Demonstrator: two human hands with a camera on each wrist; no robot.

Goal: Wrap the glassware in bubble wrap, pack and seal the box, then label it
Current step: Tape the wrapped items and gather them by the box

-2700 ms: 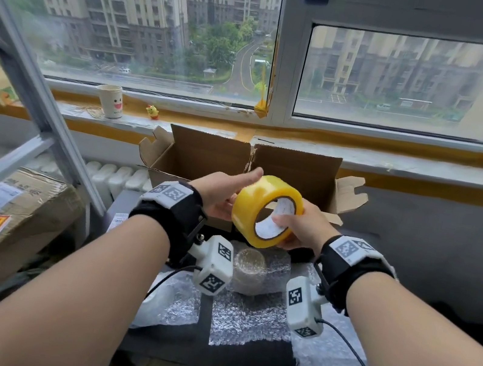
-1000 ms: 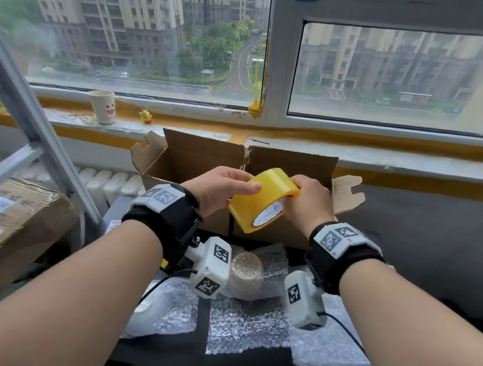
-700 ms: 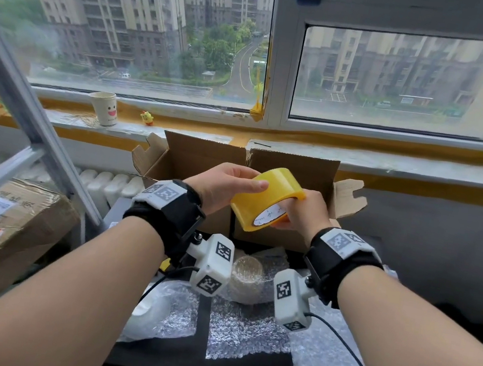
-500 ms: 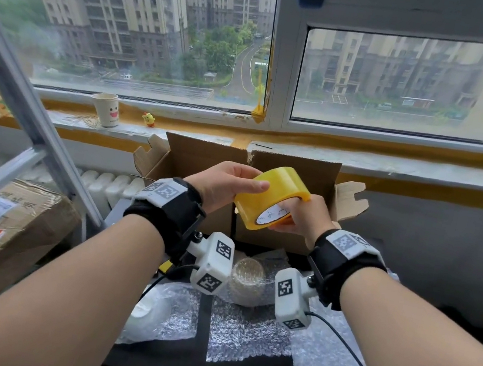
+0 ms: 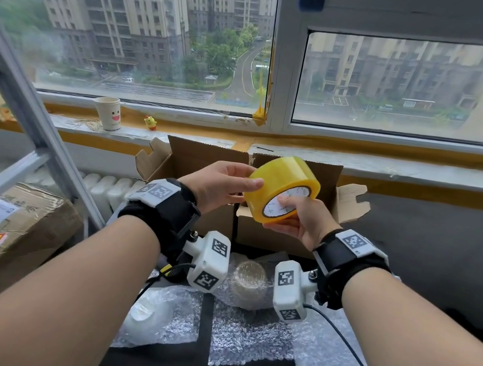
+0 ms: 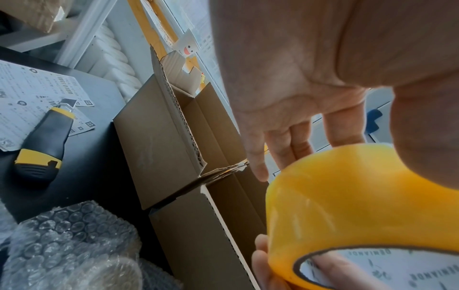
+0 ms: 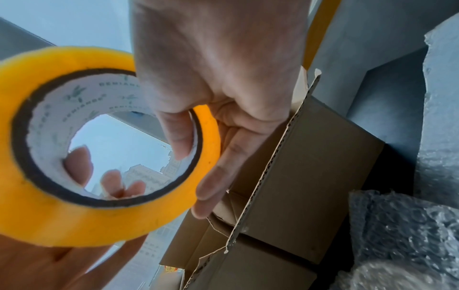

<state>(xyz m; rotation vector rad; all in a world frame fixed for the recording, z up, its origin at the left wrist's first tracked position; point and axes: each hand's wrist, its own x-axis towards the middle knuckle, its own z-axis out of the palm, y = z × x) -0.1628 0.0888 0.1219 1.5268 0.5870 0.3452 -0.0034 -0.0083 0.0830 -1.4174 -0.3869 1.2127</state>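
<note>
A roll of yellow packing tape (image 5: 281, 186) is held in the air in front of the open cardboard box (image 5: 200, 156). My left hand (image 5: 234, 181) grips the roll's left side, thumb on its outer face (image 6: 347, 206) and fingers behind it. My right hand (image 5: 288, 219) holds the roll from below, with the thumb (image 7: 178, 133) inside the white core and the fingers under the rim. No loose tape end shows. A glass wrapped in bubble wrap (image 5: 249, 283) lies on the black table between my wrists.
Bubble wrap sheets (image 5: 249, 337) cover the near table, one over a white object (image 5: 148, 314). A yellow-black utility knife (image 6: 42, 149) lies on printed label sheets (image 6: 32, 94) left of the box. A paper cup (image 5: 108, 112) stands on the sill. A taped carton (image 5: 20, 219) sits at left.
The roll has risen slightly and tipped its core more toward me. My right hand moved from the roll's top to underneath it, thumb now in the core. The left hand keeps its grip.
</note>
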